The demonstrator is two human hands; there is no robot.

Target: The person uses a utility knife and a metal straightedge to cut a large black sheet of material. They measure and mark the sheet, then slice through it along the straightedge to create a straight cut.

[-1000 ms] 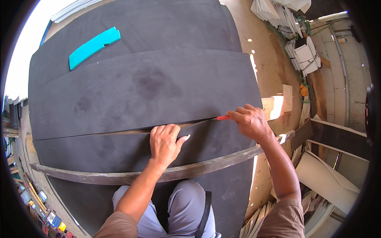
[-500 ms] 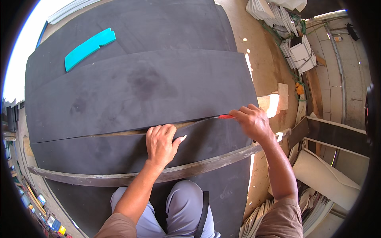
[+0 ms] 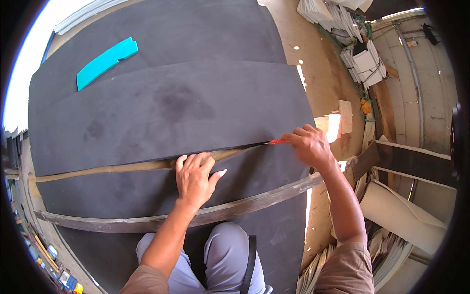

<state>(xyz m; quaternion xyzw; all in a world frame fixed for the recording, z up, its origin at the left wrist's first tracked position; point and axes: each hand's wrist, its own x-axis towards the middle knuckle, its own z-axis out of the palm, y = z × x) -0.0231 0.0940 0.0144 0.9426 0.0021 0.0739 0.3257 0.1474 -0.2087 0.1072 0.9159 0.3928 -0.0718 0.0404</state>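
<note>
A large black sheet [image 3: 161, 112] lies before me, split by a long cut from the left side almost to the right edge. Brown surface [image 3: 105, 169] shows through the gap. My left hand [image 3: 194, 179] curls its fingers over the edge of the near black strip [image 3: 117, 193], thumb out to the right. At the right end of the cut, my right hand [image 3: 311, 146] is closed round a red-handled cutter knife [image 3: 278, 141]. Its tip is at the cut; most of its handle is hidden in my fist.
A long narrow bar [image 3: 132, 224] lies across the near strip, before my knees. Farther off, a turquoise curved piece [image 3: 105, 63] rests on the black sheets. Stacked white sheets [image 3: 368, 63] and a pale roll [image 3: 401, 210] stand on the right.
The gap has widened and now runs open to the left end, as the near strip has come away. My left hand has shifted slightly left; the knife stays near the right end.
</note>
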